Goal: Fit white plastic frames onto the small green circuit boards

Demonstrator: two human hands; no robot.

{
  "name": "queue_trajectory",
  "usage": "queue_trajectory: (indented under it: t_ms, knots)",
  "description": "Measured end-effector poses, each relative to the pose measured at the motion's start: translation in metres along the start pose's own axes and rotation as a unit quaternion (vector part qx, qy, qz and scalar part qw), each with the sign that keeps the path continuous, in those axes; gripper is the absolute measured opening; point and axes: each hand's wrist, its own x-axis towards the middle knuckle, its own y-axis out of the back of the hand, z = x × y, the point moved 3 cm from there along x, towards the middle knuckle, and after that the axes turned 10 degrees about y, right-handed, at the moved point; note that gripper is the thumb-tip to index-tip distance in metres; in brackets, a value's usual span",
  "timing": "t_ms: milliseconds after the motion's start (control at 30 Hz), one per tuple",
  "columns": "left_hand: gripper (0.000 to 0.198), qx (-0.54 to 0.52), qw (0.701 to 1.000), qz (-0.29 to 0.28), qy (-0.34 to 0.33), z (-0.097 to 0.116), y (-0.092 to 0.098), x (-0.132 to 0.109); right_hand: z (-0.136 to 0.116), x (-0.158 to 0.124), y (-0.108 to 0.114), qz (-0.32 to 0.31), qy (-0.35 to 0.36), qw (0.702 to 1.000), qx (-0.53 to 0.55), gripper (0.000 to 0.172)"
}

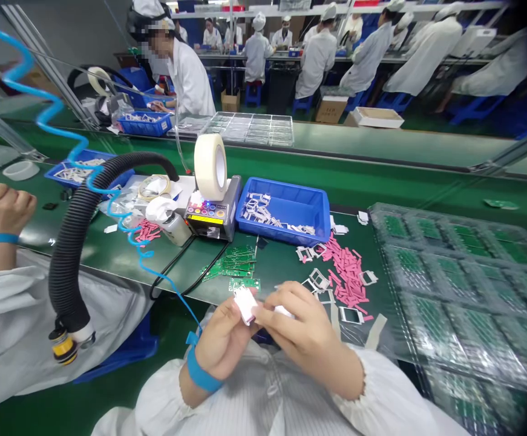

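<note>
My left hand [227,336], with a blue wrist strap [202,369], is closed on a small white rectangular part [245,304] with a thin frame at its top edge. The fingers of my right hand [302,324] meet the right side of that part. A second white piece [284,311] shows under my right fingers; how it is held is partly hidden. Just beyond my hands lie green circuit boards [233,261]. To the right are loose white frames [318,280] and a heap of pink strips [347,272].
A blue bin [285,209] of white frames stands behind, beside a tape dispenser [213,212] carrying a tape roll [210,166]. Clear trays [449,266] of boards fill the right. A black hose [75,242] and blue coiled cord [45,115] hang left, near a co-worker's hand [2,209].
</note>
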Motion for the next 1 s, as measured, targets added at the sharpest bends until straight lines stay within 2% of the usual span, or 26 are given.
queue_trajectory:
  t_ms: [133,233,367,467,567,700,800,867,933,1000]
  knots:
    - [0.034,-0.027,0.999,0.02,0.004,0.002,0.006,-0.003,0.003,-0.009,-0.016,0.013,-0.04,0.998,0.045,0.021]
    - [0.036,-0.022,1.0,0.019,0.002,0.001,0.006,-0.004,0.005,-0.012,-0.022,0.07,-0.092,0.986,0.118,0.018]
    - [0.036,-0.018,0.999,0.021,-0.021,0.002,0.005,-0.004,0.003,-0.014,-0.034,0.133,-0.187,0.955,0.189,0.013]
    - [0.035,-0.039,0.999,0.032,-0.013,0.003,0.009,-0.004,-0.001,-0.014,-0.038,0.146,-0.161,0.964,0.153,0.015]
    - [0.033,-0.061,0.997,0.043,-0.024,0.005,0.014,-0.005,-0.003,-0.012,-0.036,0.113,-0.103,0.986,0.06,0.015]
    - [0.034,-0.059,0.997,0.038,-0.045,0.003,0.009,-0.006,-0.002,-0.008,-0.035,0.089,-0.156,0.983,0.042,0.031]
    - [0.036,-0.001,0.997,0.032,-0.072,0.004,0.005,-0.008,-0.005,-0.003,-0.037,0.098,-0.165,0.98,0.052,0.015]
    - [0.038,0.083,0.989,0.048,-0.113,0.011,0.006,-0.01,-0.005,0.0,-0.036,0.097,-0.16,0.981,0.055,0.009]
    - [0.041,0.194,0.96,0.084,-0.183,0.025,0.009,-0.017,-0.003,0.002,-0.033,0.081,-0.147,0.985,0.047,0.01]
    - [0.041,0.322,0.914,0.094,-0.229,0.041,0.01,-0.026,0.0,0.006,-0.029,0.04,-0.117,0.991,0.041,0.011]
